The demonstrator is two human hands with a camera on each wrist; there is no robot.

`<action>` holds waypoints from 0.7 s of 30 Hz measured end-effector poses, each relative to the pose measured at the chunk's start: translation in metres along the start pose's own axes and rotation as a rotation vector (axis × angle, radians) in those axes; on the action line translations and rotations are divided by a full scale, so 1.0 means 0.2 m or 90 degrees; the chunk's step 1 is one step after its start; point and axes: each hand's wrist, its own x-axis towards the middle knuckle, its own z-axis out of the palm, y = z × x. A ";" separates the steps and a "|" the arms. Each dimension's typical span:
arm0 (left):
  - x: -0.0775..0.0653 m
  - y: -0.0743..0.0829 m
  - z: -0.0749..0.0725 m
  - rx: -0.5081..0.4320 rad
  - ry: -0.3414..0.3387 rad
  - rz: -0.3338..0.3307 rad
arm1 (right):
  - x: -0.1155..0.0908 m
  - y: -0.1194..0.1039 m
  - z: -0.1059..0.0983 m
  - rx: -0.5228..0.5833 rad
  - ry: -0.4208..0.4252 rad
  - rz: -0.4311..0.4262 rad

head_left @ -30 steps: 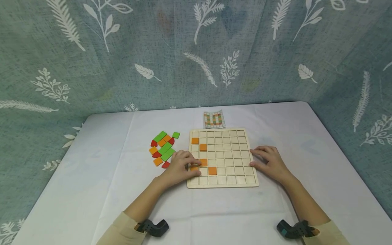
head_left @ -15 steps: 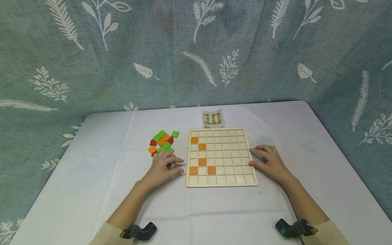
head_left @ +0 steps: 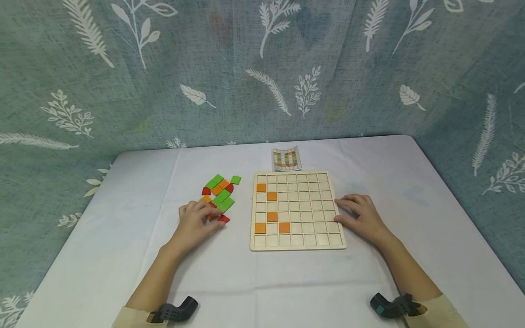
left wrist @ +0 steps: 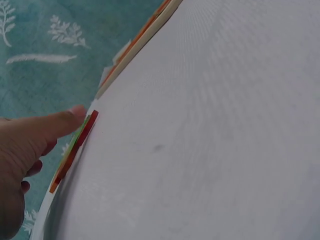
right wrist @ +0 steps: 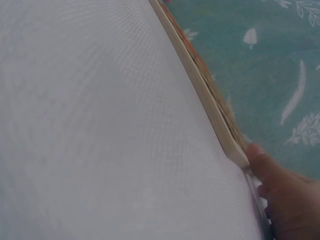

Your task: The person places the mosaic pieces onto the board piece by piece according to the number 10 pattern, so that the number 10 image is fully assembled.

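Note:
A wooden grid board [head_left: 303, 207] lies in the middle of the table, with several orange square tiles [head_left: 284, 228] set in its left columns. To its left is a loose pile of green tiles [head_left: 221, 198], orange tiles and red tiles. My left hand [head_left: 193, 223] reaches over the near side of the pile, its thumb tip right by a red tile [head_left: 223, 219]. In the left wrist view the thumb [left wrist: 65, 122] points over the tiles' edge. My right hand [head_left: 362, 216] touches the board's right edge with thumb and fingertips; the right wrist view shows the thumb at the board's corner [right wrist: 239, 159].
A small pattern card [head_left: 286, 159] with a coloured grid stands just behind the board. A lone green tile [head_left: 235, 180] lies at the pile's far right. White cloth [head_left: 295, 282] covers the table, and a leaf-patterned curtain [head_left: 229, 68] hangs behind it.
My left hand has left the orange tile near the board's left edge and moved left to the loose pile. The tile stays in its cell. My right hand keeps its place.

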 end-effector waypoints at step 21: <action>0.01 0.03 0.10 -0.028 -0.035 0.048 | 0.00 0.00 -0.01 -0.002 0.000 -0.002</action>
